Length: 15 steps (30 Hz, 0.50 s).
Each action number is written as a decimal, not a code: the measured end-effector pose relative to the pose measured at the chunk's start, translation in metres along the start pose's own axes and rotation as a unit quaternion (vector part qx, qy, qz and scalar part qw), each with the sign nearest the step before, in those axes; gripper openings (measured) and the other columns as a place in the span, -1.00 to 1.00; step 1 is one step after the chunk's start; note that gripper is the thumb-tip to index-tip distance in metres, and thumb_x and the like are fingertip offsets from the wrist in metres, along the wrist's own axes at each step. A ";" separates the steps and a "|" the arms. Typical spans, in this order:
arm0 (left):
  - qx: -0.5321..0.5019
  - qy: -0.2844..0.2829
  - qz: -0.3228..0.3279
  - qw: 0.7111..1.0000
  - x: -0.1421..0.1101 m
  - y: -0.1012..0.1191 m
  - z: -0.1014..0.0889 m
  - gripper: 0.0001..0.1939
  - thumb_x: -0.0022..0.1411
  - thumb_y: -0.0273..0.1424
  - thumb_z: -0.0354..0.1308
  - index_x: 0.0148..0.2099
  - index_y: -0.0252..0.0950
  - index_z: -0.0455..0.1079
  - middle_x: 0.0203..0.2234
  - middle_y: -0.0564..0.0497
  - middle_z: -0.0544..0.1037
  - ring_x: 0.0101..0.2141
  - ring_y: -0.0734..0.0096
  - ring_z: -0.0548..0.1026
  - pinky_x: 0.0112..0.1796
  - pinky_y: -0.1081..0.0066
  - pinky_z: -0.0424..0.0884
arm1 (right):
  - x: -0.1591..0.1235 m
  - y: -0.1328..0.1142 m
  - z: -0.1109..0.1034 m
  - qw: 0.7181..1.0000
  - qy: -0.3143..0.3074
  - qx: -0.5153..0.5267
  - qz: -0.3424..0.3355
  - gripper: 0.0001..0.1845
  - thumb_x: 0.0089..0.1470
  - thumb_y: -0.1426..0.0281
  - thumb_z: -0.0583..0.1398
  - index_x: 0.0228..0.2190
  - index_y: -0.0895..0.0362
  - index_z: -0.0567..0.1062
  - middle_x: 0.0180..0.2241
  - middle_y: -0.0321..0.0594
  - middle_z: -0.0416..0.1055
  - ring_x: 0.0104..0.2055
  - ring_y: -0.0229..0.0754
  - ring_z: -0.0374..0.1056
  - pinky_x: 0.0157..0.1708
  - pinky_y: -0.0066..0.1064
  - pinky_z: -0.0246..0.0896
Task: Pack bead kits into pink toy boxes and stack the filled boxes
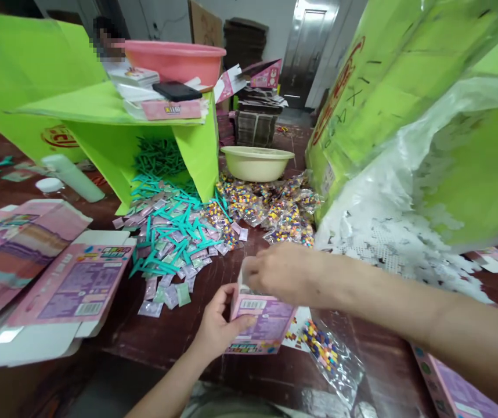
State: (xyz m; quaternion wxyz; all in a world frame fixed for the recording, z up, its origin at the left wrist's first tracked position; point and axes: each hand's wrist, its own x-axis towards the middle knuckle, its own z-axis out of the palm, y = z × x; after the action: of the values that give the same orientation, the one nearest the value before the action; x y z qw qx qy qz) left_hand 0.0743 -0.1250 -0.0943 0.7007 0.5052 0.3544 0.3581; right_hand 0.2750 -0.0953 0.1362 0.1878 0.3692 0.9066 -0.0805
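Note:
A small pink-and-purple printed box stands over the table in front of me. My left hand is closed around its left side, with the thumb across the printed face. At the box's top, by a raised white flap, my right hand has its fingers curled; whatever they hold is hidden. Just right of the box lies a clear bag of colourful small beads, beside a printed sheet partly behind the box.
Flattened boxes lie on the left. Ahead are teal plastic sticks with small sachets, more bead bags and a cream basin. A green carton stands behind. White perforated pieces spill from plastic on the right.

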 end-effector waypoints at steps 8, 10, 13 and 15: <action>-0.037 0.060 0.047 0.996 -0.003 0.000 -0.010 -0.38 0.01 -0.27 0.59 0.04 -0.25 0.39 -0.21 0.00 0.69 -0.23 0.30 0.64 -0.18 0.40 0.56 | -0.019 -0.011 0.055 0.910 0.390 -0.021 0.139 -0.68 0.41 0.34 0.19 0.05 0.30 0.52 -0.02 0.04 0.51 -0.01 0.03 0.41 0.00 -0.10 0.46; -0.030 0.076 0.061 0.995 -0.005 0.001 -0.012 -0.39 0.02 -0.26 0.58 0.04 -0.25 0.40 -0.20 0.00 0.69 -0.23 0.28 0.65 -0.18 0.38 0.57 | -0.019 -0.024 0.079 0.901 0.401 -0.017 0.163 -0.68 0.43 0.31 0.16 0.02 0.29 0.54 0.00 0.06 0.51 0.04 0.06 0.40 0.04 -0.06 0.44; -0.001 0.098 0.069 0.993 -0.008 0.001 -0.013 -0.40 0.02 -0.25 0.58 0.04 -0.27 0.43 -0.17 -0.02 0.69 -0.18 0.26 0.65 -0.13 0.37 0.57 | -0.019 -0.044 0.107 0.892 0.407 0.012 0.197 -0.69 0.41 0.21 0.19 -0.03 0.17 0.57 0.10 0.01 0.47 0.16 0.14 0.33 0.20 0.16 0.27; 0.013 0.107 0.067 0.992 -0.011 -0.001 -0.013 -0.40 0.00 -0.24 0.59 0.03 -0.28 0.44 -0.18 -0.03 0.70 -0.19 0.25 0.65 -0.14 0.38 0.58 | -0.023 -0.050 0.118 0.880 0.425 0.048 0.207 -0.69 0.38 0.15 0.22 -0.02 0.09 0.56 0.14 -0.03 0.41 0.21 0.17 0.29 0.26 0.28 0.13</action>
State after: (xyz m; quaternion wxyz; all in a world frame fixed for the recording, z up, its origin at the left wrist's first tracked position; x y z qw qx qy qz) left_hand 0.0582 -0.1291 -0.0965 0.6269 0.4953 0.3973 0.4515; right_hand 0.2879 -0.1790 0.0376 -0.2208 0.5559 0.7972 0.0816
